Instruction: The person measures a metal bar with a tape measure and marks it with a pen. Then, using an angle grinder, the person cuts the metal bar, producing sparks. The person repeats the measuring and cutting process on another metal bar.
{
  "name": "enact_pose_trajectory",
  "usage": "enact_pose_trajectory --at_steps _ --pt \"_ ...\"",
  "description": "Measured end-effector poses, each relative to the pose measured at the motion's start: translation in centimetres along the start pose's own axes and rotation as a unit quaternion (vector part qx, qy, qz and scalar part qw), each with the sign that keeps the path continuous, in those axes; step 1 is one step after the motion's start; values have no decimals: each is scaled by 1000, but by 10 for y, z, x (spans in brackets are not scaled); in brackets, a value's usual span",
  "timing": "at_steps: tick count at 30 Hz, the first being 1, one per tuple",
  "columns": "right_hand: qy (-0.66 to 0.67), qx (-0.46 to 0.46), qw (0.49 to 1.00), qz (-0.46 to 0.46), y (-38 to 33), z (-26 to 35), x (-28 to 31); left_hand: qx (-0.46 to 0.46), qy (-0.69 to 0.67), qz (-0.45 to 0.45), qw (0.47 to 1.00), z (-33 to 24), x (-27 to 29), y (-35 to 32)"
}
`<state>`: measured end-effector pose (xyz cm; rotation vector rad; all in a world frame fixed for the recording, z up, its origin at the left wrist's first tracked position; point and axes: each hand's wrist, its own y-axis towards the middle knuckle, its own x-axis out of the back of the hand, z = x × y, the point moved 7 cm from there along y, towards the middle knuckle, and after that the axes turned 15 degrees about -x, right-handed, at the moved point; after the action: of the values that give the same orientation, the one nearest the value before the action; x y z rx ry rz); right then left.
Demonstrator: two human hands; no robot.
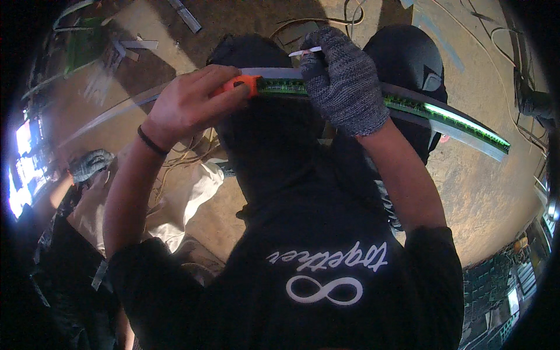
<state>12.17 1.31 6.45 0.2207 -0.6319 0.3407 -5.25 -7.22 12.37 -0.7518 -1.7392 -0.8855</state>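
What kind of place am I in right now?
Probably a workshop, perhaps for metalwork: narrow scraps lie scattered on the worn floor, loose cable trails across it, and your left hand holds an orange tape measure at a long pale strip.

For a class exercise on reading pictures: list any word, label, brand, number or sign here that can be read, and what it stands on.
Black shirt: one white script word, upside down in this view; legible, but not copied out here.
Same shirt: a white looped sign like a sideways figure eight.
Green tape blade: dark markings, too small to read.
White pen: no lettering can be made out.
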Motion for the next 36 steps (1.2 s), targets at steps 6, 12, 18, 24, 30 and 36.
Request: enact_pose_trajectory --at_steps 6,12,18,24,30,36 --pt "3 6 1000 4 2 3 3 10 9 27 1000 1 -1 8" --pt "-9 27 999 -15 1 3 4 35 23 53 998 8 0 -20" --pt "6 1 1000 15 0 6 0 68 9 69 995 10 3 -30" --pt "-33 88 994 -63 1 17 -8 186 43 128 973 2 17 6" --pt "-51 88 994 -32 -9 33 -33 146 107 83 980 -28 -9 10" --pt "58 70 996 -2 -5 40 -19 114 119 105 981 -26 -1 -10"
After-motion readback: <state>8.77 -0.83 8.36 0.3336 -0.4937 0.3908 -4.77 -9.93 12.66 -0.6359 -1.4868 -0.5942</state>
